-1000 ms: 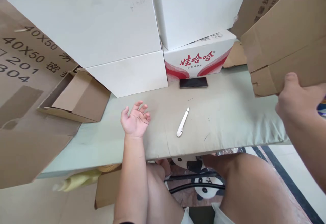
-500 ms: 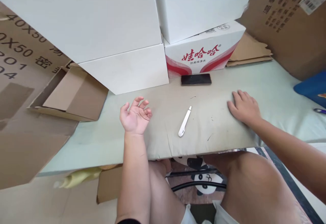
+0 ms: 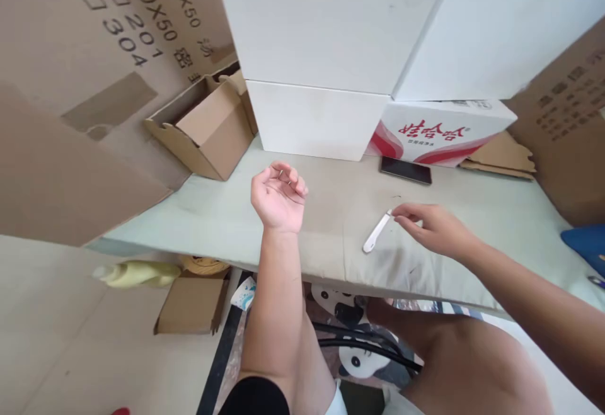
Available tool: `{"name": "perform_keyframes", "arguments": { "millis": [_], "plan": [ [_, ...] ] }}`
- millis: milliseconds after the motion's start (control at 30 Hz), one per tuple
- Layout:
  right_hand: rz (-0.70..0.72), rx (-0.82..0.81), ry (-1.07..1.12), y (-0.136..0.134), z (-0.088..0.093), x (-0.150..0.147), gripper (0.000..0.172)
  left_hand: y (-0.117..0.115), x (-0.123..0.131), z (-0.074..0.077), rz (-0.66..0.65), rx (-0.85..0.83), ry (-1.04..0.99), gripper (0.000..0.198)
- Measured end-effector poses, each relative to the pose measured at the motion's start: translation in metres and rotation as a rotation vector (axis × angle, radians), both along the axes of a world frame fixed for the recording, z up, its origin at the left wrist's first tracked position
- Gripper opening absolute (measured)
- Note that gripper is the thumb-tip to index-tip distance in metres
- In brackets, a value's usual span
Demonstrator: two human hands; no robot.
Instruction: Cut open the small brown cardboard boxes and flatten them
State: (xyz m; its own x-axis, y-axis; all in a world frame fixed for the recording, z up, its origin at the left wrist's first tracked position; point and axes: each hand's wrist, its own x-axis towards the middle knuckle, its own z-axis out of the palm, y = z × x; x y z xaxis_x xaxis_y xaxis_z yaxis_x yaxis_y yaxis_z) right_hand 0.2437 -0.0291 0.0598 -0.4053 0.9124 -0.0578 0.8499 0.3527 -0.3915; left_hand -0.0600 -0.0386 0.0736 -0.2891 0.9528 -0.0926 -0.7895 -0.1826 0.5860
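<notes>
A white utility knife (image 3: 377,232) lies slantwise on the cloth-covered table (image 3: 326,213). At its upper end are the fingertips of my right hand (image 3: 437,229), thumb and fingers slightly apart; whether they touch the knife is hard to tell. My left hand (image 3: 280,199) rests palm up to the left of the knife, its fingers loosely curled and nothing in it. Behind the knife lies a black phone (image 3: 405,170), close to a white and red carton (image 3: 428,135).
Large white boxes (image 3: 316,119) are stacked at the back. An opened brown cardboard box (image 3: 212,131) stands at the left, before a big printed carton (image 3: 51,131). Flattened cardboard (image 3: 503,155) and a blue item (image 3: 583,245) are at the right. A yellow bottle (image 3: 139,273) lies on the floor.
My right hand has moved left from lying flat on the cloth to the knife's upper end. My left hand stays palm up, fingers slightly more curled. The view has turned left.
</notes>
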Motion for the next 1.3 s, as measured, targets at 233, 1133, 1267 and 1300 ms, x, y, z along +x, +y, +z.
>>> {"name": "perform_keyframes", "arguments": {
  "millis": [233,1133,1267,1300],
  "plan": [
    [0.425,0.095,0.158,0.048,0.002,-0.204,0.023,-0.021,-0.077,-0.01,0.348,0.15,-0.116,0.027],
    [0.159,0.687,0.63,0.008,0.008,-0.09,0.016,-0.01,-0.062,0.006,0.663,0.01,0.262,0.019],
    [0.158,0.797,0.633,-0.015,0.003,-0.036,0.005,0.013,-0.016,0.0,0.473,-0.057,0.625,0.014],
    [0.16,0.824,0.637,-0.017,0.001,-0.027,0.007,0.016,-0.007,-0.001,0.4,-0.059,0.738,0.014]
  ]
}}
